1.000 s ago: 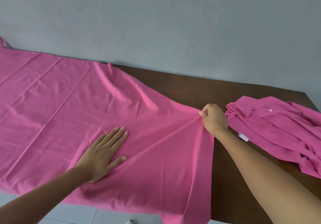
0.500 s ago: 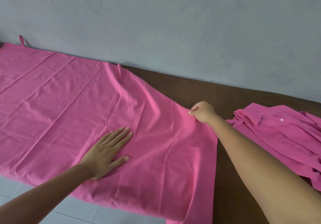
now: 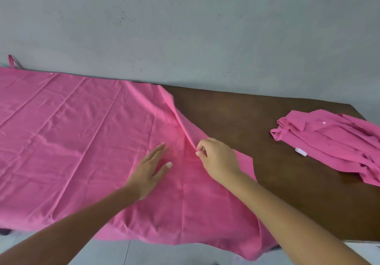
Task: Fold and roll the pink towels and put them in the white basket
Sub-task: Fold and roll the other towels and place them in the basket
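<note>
A plain domestic room, likely a home: a bare grey plaster wall [image 3: 205,28] backs a dark wooden table [image 3: 287,172], with pale floor tiles [image 3: 123,252] below.

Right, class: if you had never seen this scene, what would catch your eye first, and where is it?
The large pink towel spread over the left of the brown table dominates the view. At its middle, the left hand lies flat on it while the right hand pinches a raised fold of the cloth. Far right, a crumpled pile of pink towels lies apart.
</note>
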Demonstrator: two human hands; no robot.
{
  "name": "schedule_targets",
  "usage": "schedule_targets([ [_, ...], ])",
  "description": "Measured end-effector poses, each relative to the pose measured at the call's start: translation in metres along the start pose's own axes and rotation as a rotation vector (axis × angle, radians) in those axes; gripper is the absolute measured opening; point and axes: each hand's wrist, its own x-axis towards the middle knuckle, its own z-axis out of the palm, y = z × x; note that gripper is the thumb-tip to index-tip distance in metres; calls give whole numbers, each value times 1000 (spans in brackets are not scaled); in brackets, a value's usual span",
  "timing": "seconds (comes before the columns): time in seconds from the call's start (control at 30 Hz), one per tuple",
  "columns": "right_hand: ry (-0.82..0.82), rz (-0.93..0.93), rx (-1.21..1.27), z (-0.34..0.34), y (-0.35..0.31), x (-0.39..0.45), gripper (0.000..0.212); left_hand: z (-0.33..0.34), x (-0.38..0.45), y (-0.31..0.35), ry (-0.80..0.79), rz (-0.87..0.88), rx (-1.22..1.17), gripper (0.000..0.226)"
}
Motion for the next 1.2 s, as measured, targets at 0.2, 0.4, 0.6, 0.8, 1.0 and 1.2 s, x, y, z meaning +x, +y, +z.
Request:
schedule_targets([
  [0.2,-108,-83,-174,54,-51,-38,13,-38,-4,-24,4,-4,167,88],
  [0.4,15,68,-55,37,-51,-25,13,-45,0,-52,-75,-44,392,99],
  [0.6,1,556,-48,5,14,9,17,-29,-7,-55,-39,-45,505,89],
  [0.8,-51,833,275,21,49,19,20,-29,-8,-55,-4,-43,492,86],
  [1.0,141,949,559,28,50,24,11,-30,-8,-54,4,-36,495,83],
  [1.2,301,1024,776,23,50,30,14,-30,-9,-55,-3,-35,501,84],
])
